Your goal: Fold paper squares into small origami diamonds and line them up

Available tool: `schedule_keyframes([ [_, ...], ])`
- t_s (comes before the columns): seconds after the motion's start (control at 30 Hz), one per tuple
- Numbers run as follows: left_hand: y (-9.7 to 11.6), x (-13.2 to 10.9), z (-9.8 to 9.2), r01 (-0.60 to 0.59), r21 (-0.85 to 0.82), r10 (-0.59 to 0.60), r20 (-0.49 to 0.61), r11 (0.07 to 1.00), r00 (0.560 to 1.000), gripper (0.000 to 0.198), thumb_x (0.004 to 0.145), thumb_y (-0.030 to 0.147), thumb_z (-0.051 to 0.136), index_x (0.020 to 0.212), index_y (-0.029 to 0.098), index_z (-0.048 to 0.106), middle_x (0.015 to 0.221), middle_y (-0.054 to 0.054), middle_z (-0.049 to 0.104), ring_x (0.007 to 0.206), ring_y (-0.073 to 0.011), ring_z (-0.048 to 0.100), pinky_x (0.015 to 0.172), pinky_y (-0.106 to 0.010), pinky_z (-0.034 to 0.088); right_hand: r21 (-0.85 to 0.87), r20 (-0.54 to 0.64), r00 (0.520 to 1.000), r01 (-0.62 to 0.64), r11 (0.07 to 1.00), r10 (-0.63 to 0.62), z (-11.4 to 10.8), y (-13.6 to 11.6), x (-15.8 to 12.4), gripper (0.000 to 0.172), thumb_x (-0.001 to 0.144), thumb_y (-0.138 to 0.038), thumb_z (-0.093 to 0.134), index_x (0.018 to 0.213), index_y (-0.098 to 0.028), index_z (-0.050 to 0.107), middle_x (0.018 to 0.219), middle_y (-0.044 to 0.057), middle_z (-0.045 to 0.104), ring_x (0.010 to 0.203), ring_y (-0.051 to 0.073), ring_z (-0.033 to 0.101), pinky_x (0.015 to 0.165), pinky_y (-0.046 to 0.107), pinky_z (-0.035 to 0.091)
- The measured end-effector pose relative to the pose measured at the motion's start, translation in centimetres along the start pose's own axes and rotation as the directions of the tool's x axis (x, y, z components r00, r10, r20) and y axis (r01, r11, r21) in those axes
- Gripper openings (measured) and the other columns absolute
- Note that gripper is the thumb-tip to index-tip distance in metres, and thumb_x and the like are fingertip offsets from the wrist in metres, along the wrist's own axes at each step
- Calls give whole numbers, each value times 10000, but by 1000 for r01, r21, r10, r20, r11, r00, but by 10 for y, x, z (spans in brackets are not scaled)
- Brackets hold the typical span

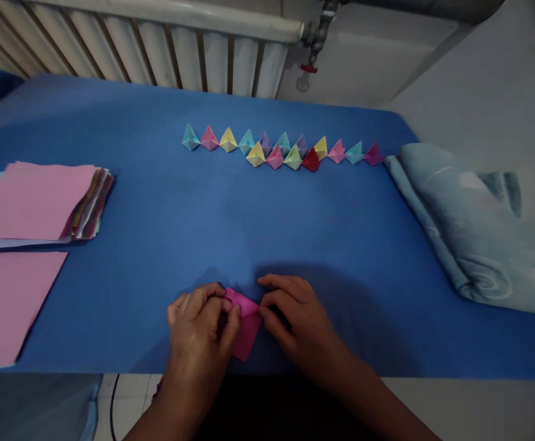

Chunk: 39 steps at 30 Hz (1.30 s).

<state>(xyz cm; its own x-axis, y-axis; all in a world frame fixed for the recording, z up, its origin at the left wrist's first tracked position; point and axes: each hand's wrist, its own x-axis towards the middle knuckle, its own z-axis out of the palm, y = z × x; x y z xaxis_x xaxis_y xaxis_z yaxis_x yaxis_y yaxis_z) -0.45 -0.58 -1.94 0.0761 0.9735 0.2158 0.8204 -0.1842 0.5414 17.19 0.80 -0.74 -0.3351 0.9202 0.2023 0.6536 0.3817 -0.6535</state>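
Observation:
A small piece of folded magenta paper (248, 334) is between my two hands, close to the front edge of the blue table. My left hand (203, 324) pinches its left side between thumb and fingers. At its right corner, the thumb and index finger of my right hand (297, 321) close on the paper. One flap lies folded over at the top, and a pointed part hangs down toward me.
Folded paper pieces in several colours (275, 157) stand in rows on the blue table (180, 214). Stacked pink sheets (38, 199) and another pink sheet (14, 306) lie left. A folded blanket (460, 226) lies right. A radiator (189, 58) is behind.

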Motion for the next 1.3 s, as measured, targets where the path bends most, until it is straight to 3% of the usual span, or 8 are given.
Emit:
schedule_keyframes([
  [0.33, -9, -1, 3, -62, 55, 61, 22, 997, 998, 94, 842, 277, 576, 774, 229, 620, 911, -24, 663, 815, -210, 605, 736, -394, 386, -18, 11, 1000, -9, 1000, 9, -1, -1, 0, 148, 881, -169, 506, 785, -197, 615, 1056, 87, 653, 971, 221, 602, 830, 397, 453],
  [0.63, -9, -4, 3, -40, 85, 40, 1, 996, 999, 77, 858, 293, 558, 885, 239, 605, 936, -36, 647, 850, -211, 596, 750, -382, 401, -39, 17, 1000, -8, 999, 9, -2, -1, 0, 154, 890, -181, 500, 794, -199, 618, 1054, 86, 653, 971, 219, 603, 825, 389, 460],
  [0.8, -12, -4, 2, -97, 107, 95, 31, 990, 995, 160, 866, 269, 557, 1006, 274, 633, 931, -30, 633, 820, -199, 586, 737, -381, 392, -32, 4, 1000, -5, 999, 5, -1, 0, 0, 146, 886, -172, 503, 796, -193, 615, 1053, 88, 652, 970, 216, 599, 826, 386, 459],
  [1.1, -8, -2, 0, -108, 120, 104, 43, 987, 994, 178, 831, 332, 594, 985, 261, 650, 935, -43, 629, 836, -212, 586, 751, -396, 407, -26, -17, 1000, -25, 999, 24, 1, -2, 0, 137, 866, -159, 519, 774, -198, 613, 1043, 82, 656, 964, 217, 602, 827, 394, 458],
  [1.3, -10, -2, 1, -122, 113, 119, 33, 986, 992, 200, 832, 364, 599, 999, 267, 648, 926, -36, 628, 841, -219, 593, 746, -393, 401, -50, -41, 998, -51, 997, 49, 6, -4, 1, 112, 854, -258, 617, 771, -188, 588, 1080, 92, 643, 987, 236, 583, 834, 404, 442],
])
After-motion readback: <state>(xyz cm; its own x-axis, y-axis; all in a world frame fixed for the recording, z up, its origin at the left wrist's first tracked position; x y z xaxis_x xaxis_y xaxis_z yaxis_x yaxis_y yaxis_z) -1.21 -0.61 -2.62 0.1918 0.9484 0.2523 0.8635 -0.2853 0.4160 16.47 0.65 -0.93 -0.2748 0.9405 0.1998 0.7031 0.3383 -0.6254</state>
